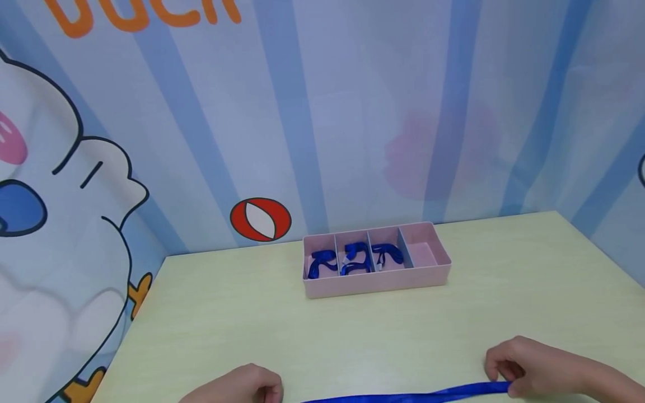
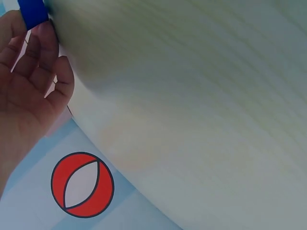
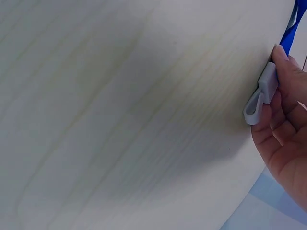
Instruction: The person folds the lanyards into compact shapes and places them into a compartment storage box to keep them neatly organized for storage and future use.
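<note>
A blue lanyard (image 1: 463, 390) stretches sideways between my two hands along the bottom of the head view. My left hand (image 1: 239, 385) is at its left end; in the left wrist view, thumb and fingers pinch the blue strap (image 2: 33, 13). At the other end my right hand (image 1: 541, 366) grips the lanyard. The right wrist view shows its grey plastic clip (image 3: 268, 82) between thumb and fingers, close over the table, with the strap running up past the thumb. The lower part of the left hand is cut off in the head view.
A pink divided box (image 1: 378, 285) stands at the back of the pale wooden table (image 1: 227, 313), by the wall. Bundled blue lanyards (image 1: 387, 253) lie in its three left compartments. Behind is a striped blue wall cloth (image 1: 353, 112) with cartoon prints.
</note>
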`<state>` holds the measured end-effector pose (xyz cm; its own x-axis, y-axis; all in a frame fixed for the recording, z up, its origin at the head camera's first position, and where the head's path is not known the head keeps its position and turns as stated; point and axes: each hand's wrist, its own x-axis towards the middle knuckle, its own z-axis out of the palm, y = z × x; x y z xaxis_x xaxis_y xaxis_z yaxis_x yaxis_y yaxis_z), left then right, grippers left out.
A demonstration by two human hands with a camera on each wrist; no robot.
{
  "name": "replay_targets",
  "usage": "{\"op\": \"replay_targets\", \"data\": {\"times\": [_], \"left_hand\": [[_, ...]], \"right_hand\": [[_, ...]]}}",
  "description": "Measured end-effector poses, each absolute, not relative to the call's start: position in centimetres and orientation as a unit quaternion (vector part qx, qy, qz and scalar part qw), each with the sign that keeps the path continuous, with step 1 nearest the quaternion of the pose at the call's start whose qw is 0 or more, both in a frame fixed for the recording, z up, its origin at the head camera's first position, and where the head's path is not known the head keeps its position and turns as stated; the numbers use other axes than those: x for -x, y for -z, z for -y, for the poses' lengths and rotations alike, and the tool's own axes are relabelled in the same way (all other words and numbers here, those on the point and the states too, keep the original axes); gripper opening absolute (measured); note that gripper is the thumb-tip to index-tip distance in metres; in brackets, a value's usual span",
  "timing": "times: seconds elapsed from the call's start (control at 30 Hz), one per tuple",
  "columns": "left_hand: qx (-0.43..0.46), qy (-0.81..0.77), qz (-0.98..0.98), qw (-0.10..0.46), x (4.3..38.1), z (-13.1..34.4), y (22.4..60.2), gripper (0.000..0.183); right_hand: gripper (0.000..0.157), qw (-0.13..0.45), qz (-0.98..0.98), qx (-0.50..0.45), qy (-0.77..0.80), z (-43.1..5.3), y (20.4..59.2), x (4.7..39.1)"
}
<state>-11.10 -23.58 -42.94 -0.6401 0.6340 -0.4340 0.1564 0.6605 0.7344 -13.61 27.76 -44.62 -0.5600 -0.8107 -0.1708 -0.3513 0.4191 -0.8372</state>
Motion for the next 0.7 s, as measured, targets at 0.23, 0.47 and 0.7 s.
{"op": "replay_targets", "data": {"times": [0.23,0.47,0.7], "left_hand": [[-0.183,-0.346,-0.844,0.368,11.0,23.9,42.5,0.007],[-0.136,-0.36,-0.851,0.359,11.6,24.2,41.8,0.013],[-0.203,-0.364,-0.861,0.291,13.4,25.5,40.9,0.012]], "right_hand": [[0.012,0.295,-0.797,0.355,0.39,-28.0,44.3,13.3],[0.016,0.24,-0.793,0.421,0.369,-28.5,43.6,13.9],[0.013,0.291,-0.736,0.393,0.469,-29.9,41.1,15.7]]}}
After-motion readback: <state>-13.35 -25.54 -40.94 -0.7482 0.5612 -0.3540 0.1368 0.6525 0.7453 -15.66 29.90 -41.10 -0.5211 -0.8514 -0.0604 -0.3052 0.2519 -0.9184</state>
